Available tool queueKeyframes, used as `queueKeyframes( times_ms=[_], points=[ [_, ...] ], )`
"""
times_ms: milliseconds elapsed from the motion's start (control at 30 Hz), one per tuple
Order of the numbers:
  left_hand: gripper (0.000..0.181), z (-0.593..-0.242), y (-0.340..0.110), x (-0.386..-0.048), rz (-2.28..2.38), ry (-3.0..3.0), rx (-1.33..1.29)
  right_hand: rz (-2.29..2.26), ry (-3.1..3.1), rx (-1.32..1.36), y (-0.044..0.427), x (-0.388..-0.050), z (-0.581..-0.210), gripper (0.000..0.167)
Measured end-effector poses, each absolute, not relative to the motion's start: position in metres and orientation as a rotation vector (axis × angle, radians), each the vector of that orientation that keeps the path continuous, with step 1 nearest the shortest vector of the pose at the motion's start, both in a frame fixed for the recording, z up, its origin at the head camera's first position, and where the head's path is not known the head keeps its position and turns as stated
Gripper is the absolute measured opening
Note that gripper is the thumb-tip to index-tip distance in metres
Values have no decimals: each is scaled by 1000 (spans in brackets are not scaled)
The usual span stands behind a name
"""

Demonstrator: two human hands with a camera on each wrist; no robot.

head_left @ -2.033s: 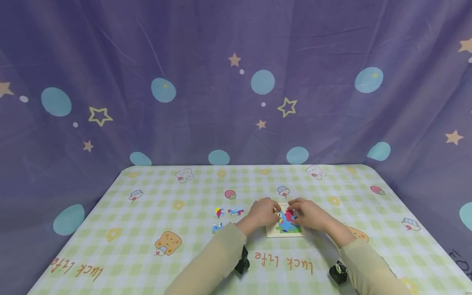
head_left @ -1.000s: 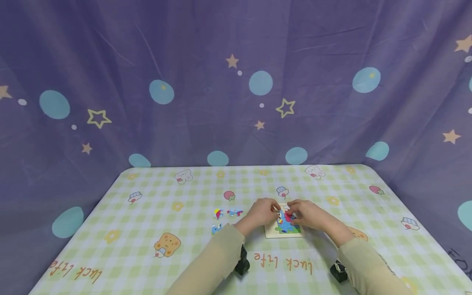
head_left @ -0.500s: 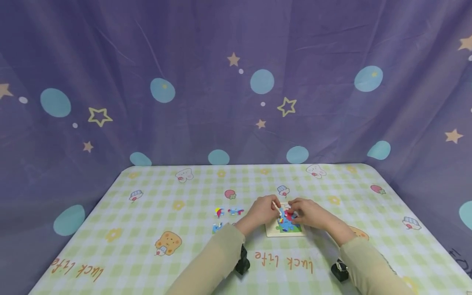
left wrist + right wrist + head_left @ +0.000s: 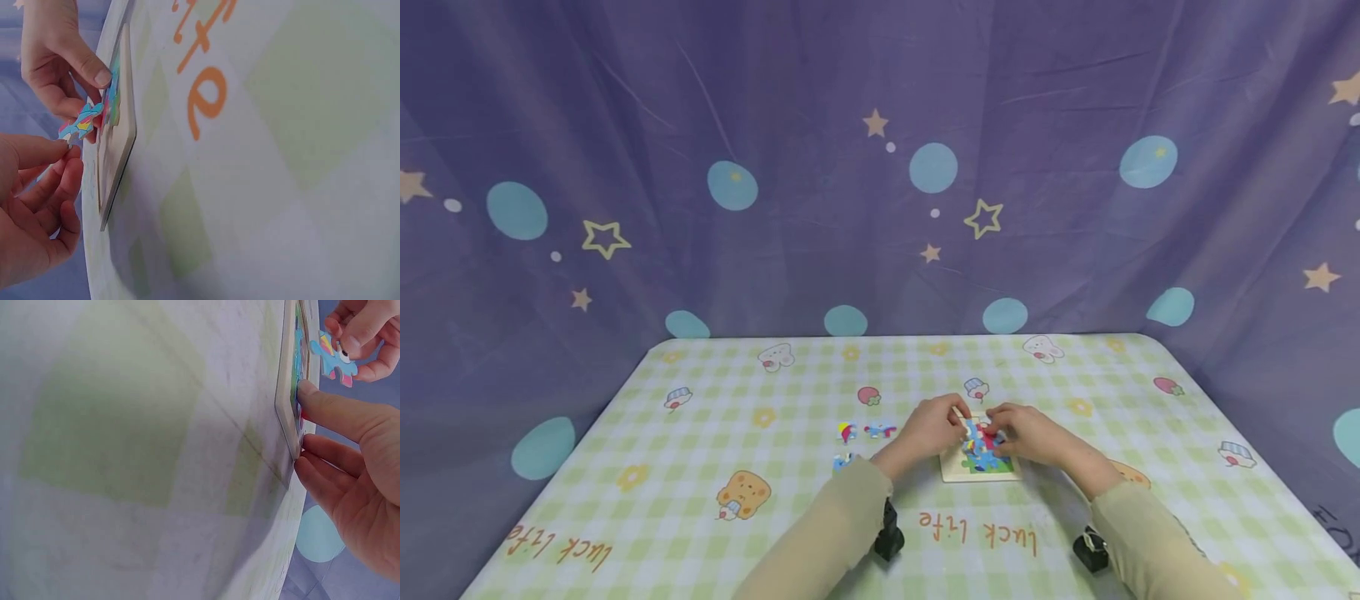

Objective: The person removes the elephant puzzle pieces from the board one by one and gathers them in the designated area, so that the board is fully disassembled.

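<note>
A wooden jigsaw board (image 4: 958,476) lies on the table, partly filled with blue, red and green pieces. Between thumb and fingertips, my left hand (image 4: 931,428) pinches a blue puzzle piece (image 4: 84,122) with yellow and pink patches and a printed eye, seen from the other side in the right wrist view (image 4: 337,360). That piece is tilted and held just above the board, apart from it. My right hand (image 4: 1033,435) grips the board's right side, its thumb (image 4: 307,389) on the fitted pieces and its other fingers at the edge. Both hands cover parts of the board.
Left of the board lie loose pieces: one yellow and red (image 4: 846,432), one blue and pink (image 4: 880,431), and a blue one (image 4: 841,461) partly behind the left sleeve. A checked cloth (image 4: 700,450) covers the table; a purple curtain (image 4: 820,250) hangs behind.
My left hand has lifted a little and its fingers have shifted, turning the puzzle piece over the board. The right hand stays on the board, and the loose pieces lie as before.
</note>
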State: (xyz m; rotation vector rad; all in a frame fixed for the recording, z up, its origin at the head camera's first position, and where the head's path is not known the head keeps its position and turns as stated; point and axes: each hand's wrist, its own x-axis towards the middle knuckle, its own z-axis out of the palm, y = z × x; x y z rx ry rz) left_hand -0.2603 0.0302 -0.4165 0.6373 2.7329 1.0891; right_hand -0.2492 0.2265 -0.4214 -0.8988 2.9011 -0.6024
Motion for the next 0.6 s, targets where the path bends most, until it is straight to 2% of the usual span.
queueKeyframes(
  times_ms=[600],
  points=[
    [13,-411,-7,-259,1063,2694,681,-588,2905,-850,225,-246,-420,26]
  ],
)
